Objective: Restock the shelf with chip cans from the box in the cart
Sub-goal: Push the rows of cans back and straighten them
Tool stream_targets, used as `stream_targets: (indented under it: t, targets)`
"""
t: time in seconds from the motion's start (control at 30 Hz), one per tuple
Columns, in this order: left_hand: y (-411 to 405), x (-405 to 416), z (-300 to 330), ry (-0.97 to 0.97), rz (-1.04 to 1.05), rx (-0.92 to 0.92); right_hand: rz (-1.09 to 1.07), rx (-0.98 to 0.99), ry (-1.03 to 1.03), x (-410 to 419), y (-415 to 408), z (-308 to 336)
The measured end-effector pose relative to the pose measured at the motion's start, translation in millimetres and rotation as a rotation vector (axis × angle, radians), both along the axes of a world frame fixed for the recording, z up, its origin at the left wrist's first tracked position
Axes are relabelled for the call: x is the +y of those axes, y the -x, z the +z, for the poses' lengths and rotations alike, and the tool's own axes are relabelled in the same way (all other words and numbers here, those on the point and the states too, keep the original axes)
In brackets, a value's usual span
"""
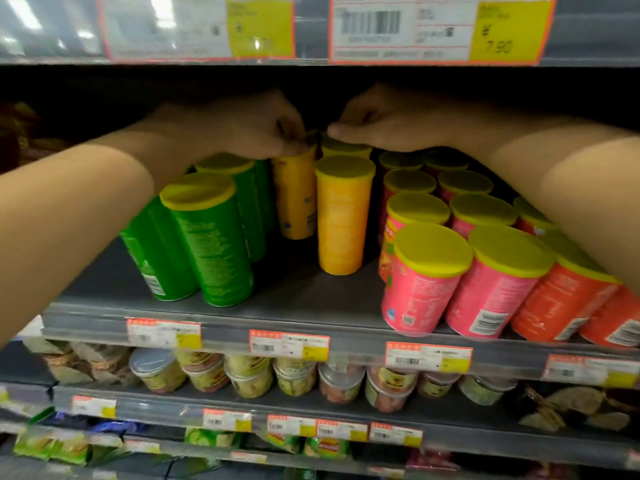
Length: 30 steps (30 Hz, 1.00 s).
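Two bare forearms reach deep into the grey shelf (294,306) from either side. Left hand (256,128): fingers curled down over the top of a yellow chip can (297,199), gripping it at the lid; this can stands upright, just right of the green cans (207,237), which lean left. Right hand (377,124): fingertips bunched and pressed onto the lid of a rear yellow can (344,148); whether they pinch it or only rest on it cannot be told. A third yellow can (343,216) stands free in front, upright, untouched, with bare shelf around its base. Pink cans (422,278) with yellow lids fill the right portion in rows; orange-red cans (561,303) sit beside them at far right, under the right forearm. Price tags (289,344) line the shelf edge. Lower shelf holds clear-lidded snack cups (249,375), blurred.
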<state>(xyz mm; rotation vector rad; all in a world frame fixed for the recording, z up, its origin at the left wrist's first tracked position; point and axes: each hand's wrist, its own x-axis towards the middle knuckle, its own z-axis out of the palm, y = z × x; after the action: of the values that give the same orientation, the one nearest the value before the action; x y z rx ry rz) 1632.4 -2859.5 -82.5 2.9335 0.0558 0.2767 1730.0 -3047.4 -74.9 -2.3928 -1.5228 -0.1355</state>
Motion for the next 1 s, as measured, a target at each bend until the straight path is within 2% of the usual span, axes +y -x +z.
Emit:
stream_targets:
  t: [0.2, 0.33, 0.5, 1.0]
  targets:
    - [-5, 18, -11, -0.091, 0.039, 0.036, -0.137, -0.026, 0.181, 11, 34, -10]
    - [-12, 14, -11, -0.093, -0.001, -0.019, -0.238, -0.039, 0.167, 11, 44, -17]
    - [-24, 7, -16, -0.165, -0.054, 0.015, -0.319, -0.045, 0.138, 8, 52, -20]
    - [15, -1, -3, -0.173, -0.181, 0.026, -0.361, -0.063, 0.211, -4, 81, -6]
